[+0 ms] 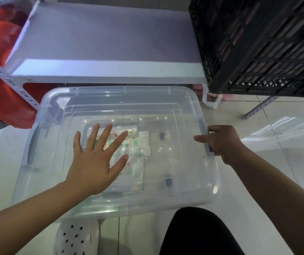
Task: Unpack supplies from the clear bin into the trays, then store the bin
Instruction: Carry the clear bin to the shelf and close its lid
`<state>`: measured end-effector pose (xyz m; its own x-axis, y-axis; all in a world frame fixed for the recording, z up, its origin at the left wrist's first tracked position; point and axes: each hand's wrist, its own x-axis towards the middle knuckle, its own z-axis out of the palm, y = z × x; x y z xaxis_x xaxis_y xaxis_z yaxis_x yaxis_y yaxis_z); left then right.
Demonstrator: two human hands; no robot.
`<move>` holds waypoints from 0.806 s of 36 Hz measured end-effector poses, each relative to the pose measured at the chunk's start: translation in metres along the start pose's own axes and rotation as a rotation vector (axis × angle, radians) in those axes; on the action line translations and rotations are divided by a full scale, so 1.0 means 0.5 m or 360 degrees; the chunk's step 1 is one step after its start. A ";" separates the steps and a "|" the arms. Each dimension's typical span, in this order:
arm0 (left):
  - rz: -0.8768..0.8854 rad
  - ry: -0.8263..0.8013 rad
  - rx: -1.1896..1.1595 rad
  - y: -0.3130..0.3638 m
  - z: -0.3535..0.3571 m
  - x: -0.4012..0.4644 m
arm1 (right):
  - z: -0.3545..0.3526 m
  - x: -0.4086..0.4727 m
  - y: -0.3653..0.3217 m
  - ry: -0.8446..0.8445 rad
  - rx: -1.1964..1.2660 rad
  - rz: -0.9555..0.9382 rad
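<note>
White perforated shoe [75, 238] on tile. Clear bin [59, 111], lidded, by shelf [109, 70]; packets [134, 153] inside, apparently. Left hand [94, 162] flat, fingers spread; right hand [221, 142] curled on latch [207, 144]. Release both latches before lifting.

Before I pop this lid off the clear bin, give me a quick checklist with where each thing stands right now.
1. Lid on the clear bin: in place, ok.
2. Left hand flat on the lid, steadying: ok.
3. Right hand gripping the right latch: ok.
4. Left latch released: cannot tell.
5. Supplies inside: visible, ok.
6. Trays within reach: none in view, cannot tell.
</note>
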<state>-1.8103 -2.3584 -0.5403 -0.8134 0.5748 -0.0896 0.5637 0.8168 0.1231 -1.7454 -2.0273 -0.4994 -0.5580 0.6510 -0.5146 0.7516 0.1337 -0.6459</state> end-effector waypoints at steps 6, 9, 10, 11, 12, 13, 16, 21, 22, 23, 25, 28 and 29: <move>-0.0018 -0.0050 -0.0032 -0.001 -0.010 0.003 | 0.000 -0.011 0.001 0.0006 0.0046 0.0008; 0.0034 -0.0144 -0.0049 -0.017 -0.029 0.005 | 0.004 -0.030 0.018 0.0100 0.0012 -0.0097; 0.0068 -0.0181 -0.0042 -0.026 -0.040 0.004 | 0.004 -0.042 0.026 0.0134 -0.0037 -0.0149; 0.0092 -0.0225 -0.0021 -0.039 -0.053 -0.001 | 0.004 -0.059 0.035 0.0157 -0.0087 -0.0186; 0.0087 -0.0264 0.0004 -0.054 -0.065 -0.009 | 0.003 -0.078 0.046 0.0163 -0.0117 -0.0209; 0.0047 -0.0286 0.0016 -0.073 -0.074 -0.021 | 0.000 -0.099 0.063 0.0155 -0.0106 -0.0210; -0.0225 -0.0083 -0.0036 -0.130 -0.093 -0.088 | -0.014 -0.164 0.124 0.0052 0.0081 -0.0097; -0.1003 0.0370 -0.0689 -0.211 -0.084 -0.225 | -0.025 -0.216 0.172 -0.0354 0.0621 0.0081; -0.1214 0.0296 -0.0996 -0.222 -0.081 -0.243 | -0.023 -0.217 0.170 -0.0430 0.0731 0.0119; -0.1386 0.0166 -0.1409 -0.227 -0.082 -0.257 | -0.020 -0.215 0.168 -0.0480 0.0824 0.0155; -0.1467 -0.0153 -0.2272 -0.222 -0.086 -0.274 | -0.014 -0.215 0.159 -0.0509 0.0998 0.0213; -0.1278 -0.0320 -0.2621 -0.211 -0.083 -0.276 | -0.008 -0.227 0.139 -0.0531 0.1165 0.0241; -0.1281 -0.0296 -0.2695 -0.207 -0.084 -0.271 | -0.008 -0.236 0.132 -0.0568 0.1213 0.0234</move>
<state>-1.7645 -2.5232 -0.4993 -0.6866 0.2227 -0.6921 -0.7067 0.0190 0.7072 -1.6287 -2.0925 -0.4790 -0.6468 0.3312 -0.6871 0.4544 -0.5562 -0.6958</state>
